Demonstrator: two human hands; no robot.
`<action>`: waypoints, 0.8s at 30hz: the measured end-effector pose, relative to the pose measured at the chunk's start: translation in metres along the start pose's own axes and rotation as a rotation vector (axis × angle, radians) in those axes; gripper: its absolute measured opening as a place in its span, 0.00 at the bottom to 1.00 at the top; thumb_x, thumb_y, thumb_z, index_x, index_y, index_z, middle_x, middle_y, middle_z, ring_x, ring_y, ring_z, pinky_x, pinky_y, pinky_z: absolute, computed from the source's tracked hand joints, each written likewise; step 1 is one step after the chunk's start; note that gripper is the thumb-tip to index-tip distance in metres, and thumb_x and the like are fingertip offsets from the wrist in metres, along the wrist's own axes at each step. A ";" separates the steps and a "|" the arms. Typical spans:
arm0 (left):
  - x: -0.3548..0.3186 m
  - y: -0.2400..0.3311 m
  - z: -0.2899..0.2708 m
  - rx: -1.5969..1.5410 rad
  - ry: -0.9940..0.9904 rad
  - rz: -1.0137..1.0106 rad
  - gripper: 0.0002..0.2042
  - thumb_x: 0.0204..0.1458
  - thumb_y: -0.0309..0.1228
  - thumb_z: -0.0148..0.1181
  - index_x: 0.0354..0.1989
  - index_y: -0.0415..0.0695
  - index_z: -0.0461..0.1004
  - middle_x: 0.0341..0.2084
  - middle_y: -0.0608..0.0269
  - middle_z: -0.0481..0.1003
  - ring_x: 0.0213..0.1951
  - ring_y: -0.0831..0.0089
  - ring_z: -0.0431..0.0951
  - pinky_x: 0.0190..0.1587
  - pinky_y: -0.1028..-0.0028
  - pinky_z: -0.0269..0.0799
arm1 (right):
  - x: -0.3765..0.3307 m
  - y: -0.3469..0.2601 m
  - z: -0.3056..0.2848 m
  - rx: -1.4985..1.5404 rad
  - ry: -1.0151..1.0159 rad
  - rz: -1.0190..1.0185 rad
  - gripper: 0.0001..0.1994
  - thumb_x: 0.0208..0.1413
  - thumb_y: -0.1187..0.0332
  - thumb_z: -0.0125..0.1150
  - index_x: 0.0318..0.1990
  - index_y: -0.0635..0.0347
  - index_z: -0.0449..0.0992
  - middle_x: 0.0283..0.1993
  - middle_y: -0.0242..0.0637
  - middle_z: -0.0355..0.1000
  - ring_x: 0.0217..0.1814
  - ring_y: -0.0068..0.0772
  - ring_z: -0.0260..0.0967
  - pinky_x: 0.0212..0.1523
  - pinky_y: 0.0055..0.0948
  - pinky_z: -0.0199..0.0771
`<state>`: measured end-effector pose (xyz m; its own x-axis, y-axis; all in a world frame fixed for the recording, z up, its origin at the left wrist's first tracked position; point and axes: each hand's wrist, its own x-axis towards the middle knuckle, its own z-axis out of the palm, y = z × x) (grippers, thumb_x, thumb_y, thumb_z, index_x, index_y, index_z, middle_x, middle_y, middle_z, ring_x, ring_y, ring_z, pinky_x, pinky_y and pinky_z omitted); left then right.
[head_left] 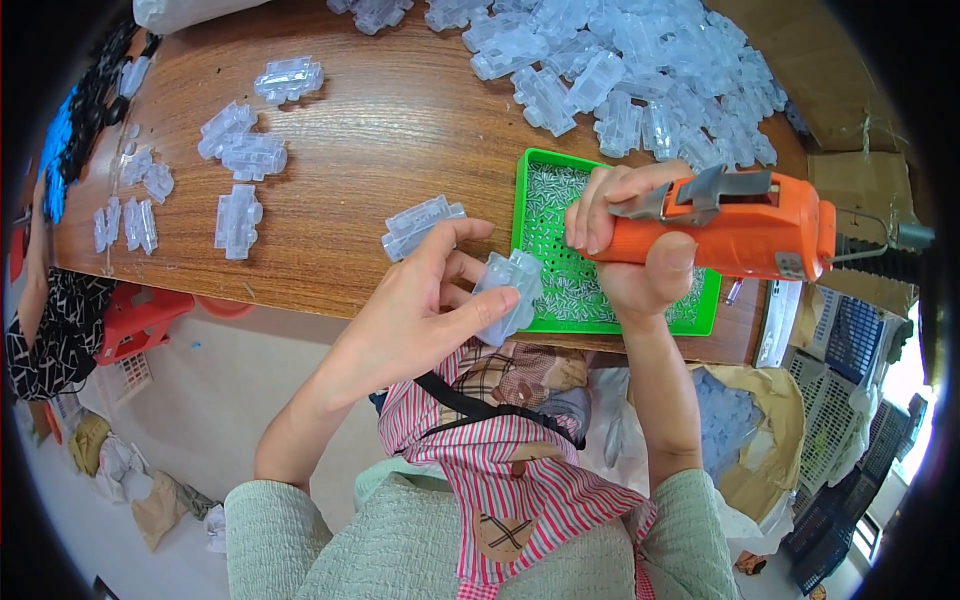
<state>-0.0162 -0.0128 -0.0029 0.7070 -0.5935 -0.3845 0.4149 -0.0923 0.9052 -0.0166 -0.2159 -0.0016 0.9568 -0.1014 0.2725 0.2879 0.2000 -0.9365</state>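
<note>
My left hand (420,315) pinches a clear plastic housing (512,290) between thumb and fingers, at the left edge of a green tray (708,310). Many small silver screws (560,195) lie in that tray. Over it, my right hand (640,240) is wrapped round an orange electric screwdriver (740,225), which lies almost level, its body pointing right. The tool's tip is hidden behind my fingers or out of sight. Another clear housing (420,226) rests on the table just beyond my left hand.
A large heap of clear housings (640,70) covers the far right of the wooden table (380,120). Several more housings (238,220) and small clear parts (148,175) lie to the left. At right are a cardboard box (860,190) and a paper-lined sack of clear parts (765,420). Red stools (140,320) stand at left.
</note>
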 end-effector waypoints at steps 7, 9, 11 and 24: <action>0.007 0.004 -0.004 0.013 -0.078 -0.044 0.20 0.55 0.31 0.61 0.52 0.31 0.66 0.35 0.58 0.76 0.31 0.79 0.78 0.30 0.79 0.73 | -0.003 -0.009 -0.003 0.009 0.011 0.032 0.37 0.51 0.35 0.57 0.47 0.65 0.66 0.20 0.34 0.61 0.23 0.27 0.59 0.23 0.27 0.62; 0.008 0.000 -0.002 -0.040 -0.071 -0.049 0.19 0.55 0.30 0.61 0.51 0.32 0.67 0.35 0.59 0.76 0.29 0.80 0.78 0.29 0.79 0.72 | 0.001 -0.025 -0.010 0.192 -0.093 -0.058 0.37 0.52 0.34 0.55 0.48 0.65 0.66 0.22 0.34 0.63 0.24 0.27 0.61 0.24 0.28 0.65; 0.006 0.003 0.000 -0.044 -0.055 -0.050 0.18 0.55 0.29 0.61 0.50 0.32 0.68 0.34 0.60 0.76 0.29 0.81 0.77 0.28 0.80 0.72 | 0.012 -0.047 -0.007 0.267 -0.329 -0.214 0.37 0.52 0.33 0.53 0.50 0.64 0.66 0.24 0.34 0.66 0.26 0.28 0.63 0.25 0.28 0.67; 0.011 -0.003 -0.001 -0.026 -0.026 -0.028 0.17 0.53 0.30 0.63 0.46 0.32 0.70 0.29 0.64 0.74 0.25 0.86 0.73 0.25 0.81 0.69 | 0.009 -0.059 0.022 0.016 -0.331 -0.070 0.36 0.52 0.32 0.52 0.48 0.61 0.67 0.23 0.34 0.66 0.25 0.27 0.62 0.23 0.27 0.65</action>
<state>-0.0086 -0.0181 -0.0103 0.6800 -0.6119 -0.4041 0.4491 -0.0881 0.8891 -0.0245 -0.2070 0.0611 0.8951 0.2062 0.3954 0.3516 0.2189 -0.9102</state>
